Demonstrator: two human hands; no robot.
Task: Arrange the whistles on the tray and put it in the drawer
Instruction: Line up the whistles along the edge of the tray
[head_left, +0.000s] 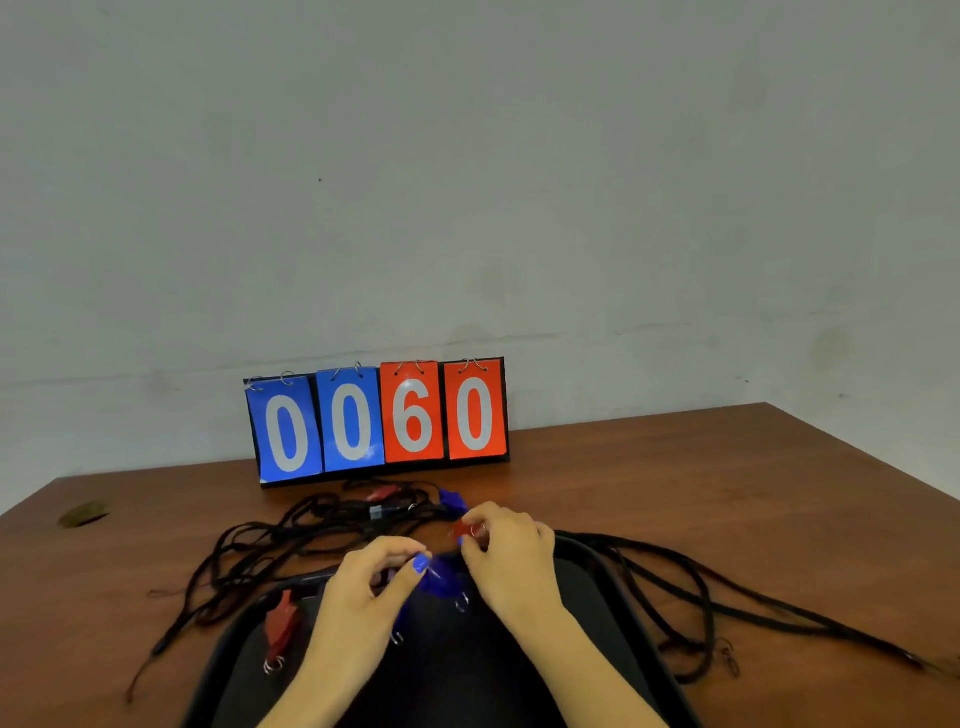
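Tray (244, 631) sits on the table (675, 483) before me, a red whistle (281, 621) lying at its left. My right hand (511, 558) pinches another red whistle (464, 529); my left hand (374, 582) pinches a blue whistle (439, 581) over the tray, cords (270, 540) trailing around

A flip scoreboard (378, 421) stands upright at the far edge of the brown wooden table (675, 483), close against the pale grey wall (467, 182). Its four ring-bound cards read 0, 0, 6, 0: the left two blue, the right two orange-red, all with white digits. Near the table's far left corner lies a small dry brownish leaf (82, 514).
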